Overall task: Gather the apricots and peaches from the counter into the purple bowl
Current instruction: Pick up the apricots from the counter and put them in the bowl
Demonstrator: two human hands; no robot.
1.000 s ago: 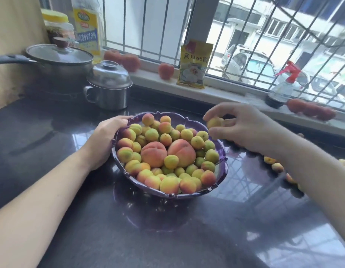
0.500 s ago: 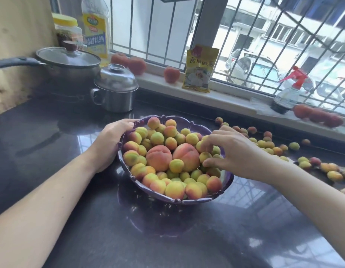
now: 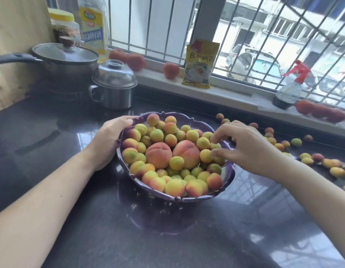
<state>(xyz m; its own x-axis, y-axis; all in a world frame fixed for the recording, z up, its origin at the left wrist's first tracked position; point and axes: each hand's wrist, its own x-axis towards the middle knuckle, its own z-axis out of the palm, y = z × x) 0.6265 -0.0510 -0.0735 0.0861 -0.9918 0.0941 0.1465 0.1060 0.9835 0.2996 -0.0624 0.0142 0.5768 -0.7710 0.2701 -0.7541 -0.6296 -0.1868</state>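
Note:
The purple bowl [image 3: 179, 198] stands mid-counter, heaped with several apricots [image 3: 174, 187] around two big peaches [image 3: 158, 155]. My left hand [image 3: 110, 141] grips the bowl's left rim, thumb curled over the edge. My right hand [image 3: 243, 147] hovers over the bowl's right side with fingers spread and relaxed, holding nothing, its fingertips just above the fruit. Several loose apricots [image 3: 336, 172] lie on the dark counter to the right, behind and beyond that hand.
A small lidded steel pot [image 3: 113, 88] and a large lidded pan [image 3: 65, 60] stand at back left. The windowsill holds red peaches [image 3: 170, 70], a yellow packet [image 3: 200, 64], a spray bottle [image 3: 288, 89] and more peaches [image 3: 320, 111]. An oil bottle [image 3: 92, 26] stands behind the pan.
My right hand brought an apricot over the bowl, lowered it onto the pile and let it go; its fingers now spread open. My left hand stayed on the rim.

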